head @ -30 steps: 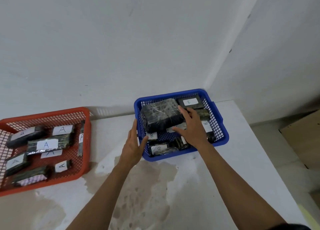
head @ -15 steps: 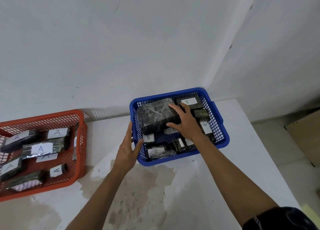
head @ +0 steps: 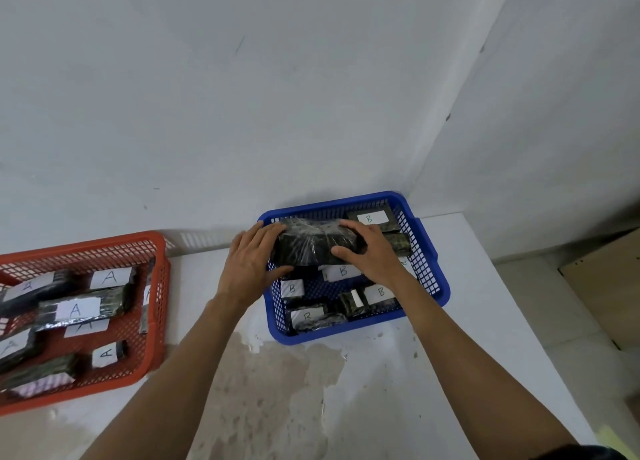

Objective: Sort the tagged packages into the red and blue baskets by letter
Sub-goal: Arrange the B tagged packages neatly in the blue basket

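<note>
Packages tagged A (head: 77, 310) fill the red basket (head: 157, 307) at the counter's left edge, partly cut off by the frame. Left hand (head: 252, 264) and right hand (head: 372, 251) both grasp the big shrink-wrapped package (head: 313, 243) — fingers curled over its ends, its tag hidden — above the blue basket (head: 431, 272) in the counter's back corner, where B-tagged packages (head: 370, 218) lie, some half hidden.

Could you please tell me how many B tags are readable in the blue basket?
5: far right corner, centre, left wall, near left, right. Others may hide under the large wrapped package.
</note>
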Demonstrator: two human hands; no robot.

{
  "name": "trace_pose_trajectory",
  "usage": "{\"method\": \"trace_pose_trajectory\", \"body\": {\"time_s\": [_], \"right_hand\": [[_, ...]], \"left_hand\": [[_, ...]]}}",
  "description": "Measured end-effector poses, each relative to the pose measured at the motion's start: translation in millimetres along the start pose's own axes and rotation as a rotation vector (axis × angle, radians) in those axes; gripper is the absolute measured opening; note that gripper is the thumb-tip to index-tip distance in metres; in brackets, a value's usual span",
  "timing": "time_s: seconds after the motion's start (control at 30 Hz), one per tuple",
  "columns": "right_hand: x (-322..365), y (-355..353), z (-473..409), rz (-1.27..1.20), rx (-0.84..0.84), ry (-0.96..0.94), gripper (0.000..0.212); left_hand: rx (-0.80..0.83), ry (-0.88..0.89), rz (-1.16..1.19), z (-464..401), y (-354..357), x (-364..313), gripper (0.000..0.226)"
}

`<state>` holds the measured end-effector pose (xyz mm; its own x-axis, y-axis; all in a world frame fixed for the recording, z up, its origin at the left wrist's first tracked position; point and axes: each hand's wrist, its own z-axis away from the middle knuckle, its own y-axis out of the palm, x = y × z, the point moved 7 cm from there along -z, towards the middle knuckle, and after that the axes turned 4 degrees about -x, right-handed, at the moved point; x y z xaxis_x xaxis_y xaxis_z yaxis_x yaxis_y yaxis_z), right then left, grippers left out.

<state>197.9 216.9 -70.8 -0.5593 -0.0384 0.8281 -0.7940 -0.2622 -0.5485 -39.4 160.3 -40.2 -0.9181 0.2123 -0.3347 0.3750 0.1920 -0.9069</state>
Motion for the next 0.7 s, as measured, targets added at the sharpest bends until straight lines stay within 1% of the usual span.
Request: {"method": "trace_pose_trajectory", "body": {"time_s": [0.1, 0.17, 0.23, 0.3, 0.37, 0.4, 0.5, 0.57, 0.6, 0.67, 0.7], "right_hand": [[2.9, -5.9, -0.9, -0.073, 0.041, -0.022, 0.082], [6.4, -9.4, -3.2, -0.149, 0.075, -0.026, 0.088], [11.4, -13.8, -6.8, -0.207, 0.055, -0.025, 0.082], [17.1, -17.9, -9.9, -0.195, -0.004, -0.025, 0.066], [18.8, -18.4, -13.0, -0.188, -0.045, -0.011, 0.053], [18.6, -17.1, -14.0, -0.192, -0.055, 0.001, 0.052], [13.0, -9.8, -15.2, -0.200, -0.055, 0.082, 0.060], [7.2, -5.8, -13.9, -0.215, -0.058, 0.145, 0.059], [4.7, -4.5, -13.6, -0.217, -0.064, 0.164, 0.061], [-2.3, -2.8, -13.5, -0.224, -0.085, 0.215, 0.080], [-5.7, -2.3, -13.1, -0.236, -0.099, 0.243, 0.084]], "left_hand": [[-0.046, -0.023, 0.034, -6.6, -9.7, 5.7, 0.072], [-0.056, -0.042, 0.098, -10.4, -14.5, 6.8, 0.072], [-0.055, -0.091, 0.179, -14.9, -17.5, 7.1, 0.069], [-0.062, -0.195, 0.292, -19.1, -19.3, 10.4, 0.066], [-0.020, -0.318, 0.405, -19.7, -15.9, 13.4, 0.067], [0.009, -0.359, 0.427, -18.8, -13.6, 13.7, 0.068], [0.061, -0.410, 0.345, -16.6, -9.7, 11.4, 0.072], [0.058, -0.433, 0.286, -15.6, -8.0, 12.2, 0.072], [0.048, -0.443, 0.292, -14.9, -6.7, 12.8, 0.070], [0.039, -0.444, 0.358, -12.8, -2.6, 12.9, 0.059], [0.040, -0.426, 0.370, -11.9, -0.6, 12.1, 0.052]]}}
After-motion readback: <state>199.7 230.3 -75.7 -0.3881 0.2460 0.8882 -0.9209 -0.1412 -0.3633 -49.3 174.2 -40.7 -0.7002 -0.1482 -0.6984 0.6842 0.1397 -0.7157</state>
